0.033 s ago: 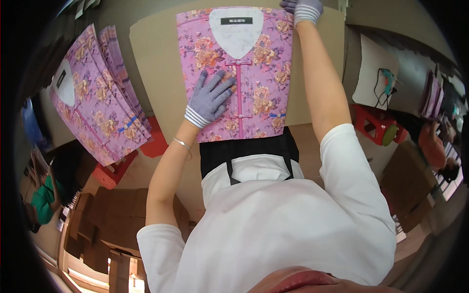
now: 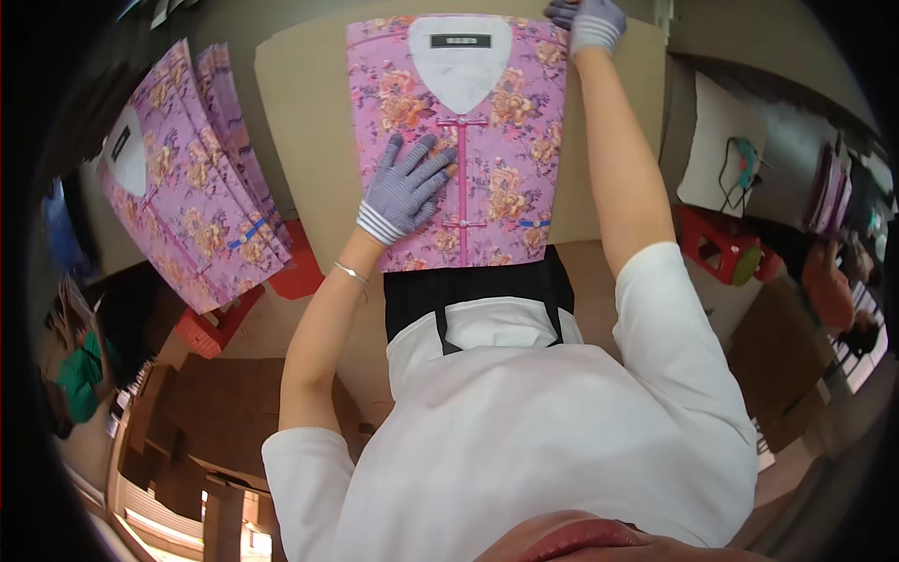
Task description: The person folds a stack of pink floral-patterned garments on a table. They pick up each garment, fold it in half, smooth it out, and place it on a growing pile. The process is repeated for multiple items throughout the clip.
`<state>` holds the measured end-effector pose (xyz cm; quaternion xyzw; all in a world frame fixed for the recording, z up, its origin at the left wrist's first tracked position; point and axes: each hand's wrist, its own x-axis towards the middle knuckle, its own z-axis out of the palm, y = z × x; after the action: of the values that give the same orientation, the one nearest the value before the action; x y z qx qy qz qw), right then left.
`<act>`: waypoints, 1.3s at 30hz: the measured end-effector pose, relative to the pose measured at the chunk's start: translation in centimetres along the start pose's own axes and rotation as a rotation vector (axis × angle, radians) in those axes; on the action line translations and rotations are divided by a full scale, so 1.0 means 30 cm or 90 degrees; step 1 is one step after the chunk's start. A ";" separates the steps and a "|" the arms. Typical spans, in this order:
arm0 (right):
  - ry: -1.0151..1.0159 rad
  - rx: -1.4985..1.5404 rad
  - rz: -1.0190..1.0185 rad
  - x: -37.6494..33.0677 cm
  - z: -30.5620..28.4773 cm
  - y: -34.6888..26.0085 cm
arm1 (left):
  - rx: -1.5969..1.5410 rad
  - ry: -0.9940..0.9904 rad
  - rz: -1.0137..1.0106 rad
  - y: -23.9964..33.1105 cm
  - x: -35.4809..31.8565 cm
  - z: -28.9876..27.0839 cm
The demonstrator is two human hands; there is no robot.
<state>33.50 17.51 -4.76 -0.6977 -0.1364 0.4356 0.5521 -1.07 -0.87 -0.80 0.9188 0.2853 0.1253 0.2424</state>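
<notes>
A folded pink floral blouse lies flat before me, with a white neck panel, a dark label, magenta frog fasteners and a small blue strip at its lower right. My left hand, in a grey-striped knit glove, rests flat on its left front, fingers spread. At the blouse's far right corner is my right hand, gloved alike, its fingers bent toward the corner. The top edge of the head view partly cuts those fingers off, so I cannot tell whether they grip the fabric. Under the blouse lies a tan cardboard sheet.
More folded floral blouses are stacked at the left, above a red stool. A white board with a teal-handled tool sits at the right, near another red stool. Cardboard boxes stand at lower left; other people are at both sides.
The whole view has shifted very slightly. Both hands keep their places on and beside the blouse.
</notes>
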 end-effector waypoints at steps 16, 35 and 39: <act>-0.373 -0.913 -0.656 -0.596 -0.160 0.184 | 0.047 -0.057 -0.045 0.003 0.018 0.004; -0.663 -0.843 -0.794 -0.765 -0.298 0.284 | 0.070 -0.103 -0.073 0.092 -0.008 0.010; -0.815 -0.758 -0.646 -1.153 -0.598 0.413 | -0.083 -0.198 0.006 0.383 -0.444 0.137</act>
<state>23.35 -21.78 0.23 -0.3544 -0.8829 0.3026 0.0573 -4.97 -18.47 0.42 0.9107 0.2309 0.0008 0.3425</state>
